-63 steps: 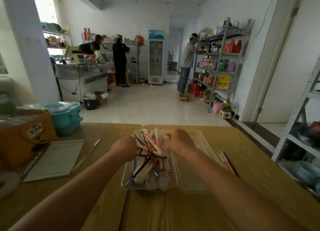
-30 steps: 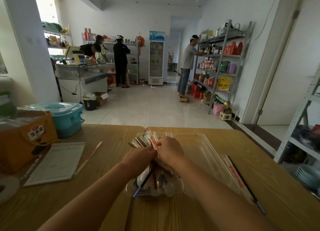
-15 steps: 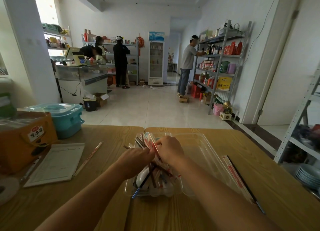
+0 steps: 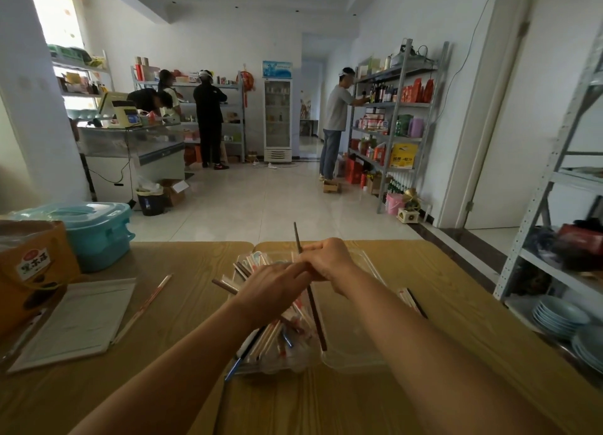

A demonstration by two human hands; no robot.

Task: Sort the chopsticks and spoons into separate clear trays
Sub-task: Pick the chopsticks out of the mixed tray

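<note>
A clear tray [image 4: 354, 353] lies on the wooden table [image 4: 424, 353] in front of me, its left part heaped with wrapped chopsticks and spoons [image 4: 277, 336]. My right hand [image 4: 328, 258] is closed on a dark brown chopstick [image 4: 316, 317] that stands steeply, its top above my fist and its lower end over the heap. My left hand [image 4: 270, 288] rests on the heap just left of the right hand, fingers touching it; what it holds is hidden. More chopsticks [image 4: 412, 301] lie on the table right of the tray.
A loose wrapped chopstick [image 4: 146, 304] lies on the table left of the tray, beside a white booklet [image 4: 75, 317]. An orange box [image 4: 29, 268] and a teal container [image 4: 94, 232] stand at the far left. A metal shelf with stacked plates [image 4: 561, 317] is at the right.
My right hand has lifted a dark chopstick up out of the heap, so it now stands steeply. My left hand stays pressed on the pile.
</note>
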